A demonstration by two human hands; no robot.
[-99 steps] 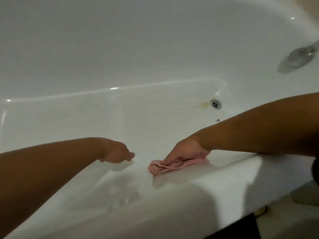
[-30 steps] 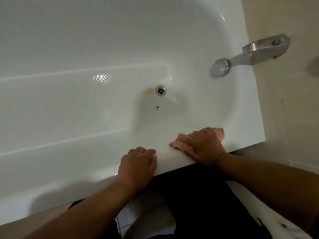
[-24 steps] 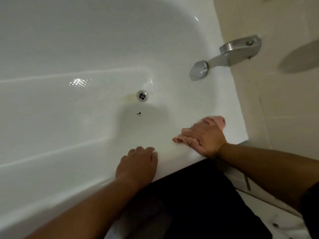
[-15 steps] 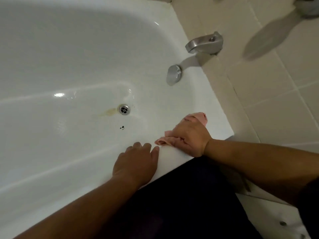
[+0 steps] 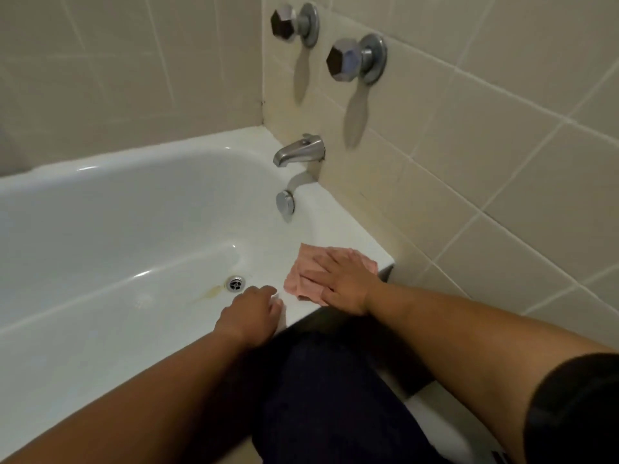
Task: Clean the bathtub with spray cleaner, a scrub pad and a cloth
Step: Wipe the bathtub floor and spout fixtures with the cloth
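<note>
1. Bathtub (image 5: 100,229), white, across the left and centre, against a beige tiled wall (image 5: 502,162).
2. Pink cloth (image 5: 301,279) spread flat on the rim's near right corner.
3. Right hand (image 5: 341,283) palm down on the cloth, fingers straight and spread, pressing rather than gripping.
4. Left hand (image 5: 249,313) just left of the cloth, resting on the near rim, fingers loosely bent, holding nothing.
5. Drain (image 5: 235,283) just beyond the left hand, with a yellowish stain (image 5: 207,293) to its left.
6. Metal spout (image 5: 298,150) at the far right end.
</note>
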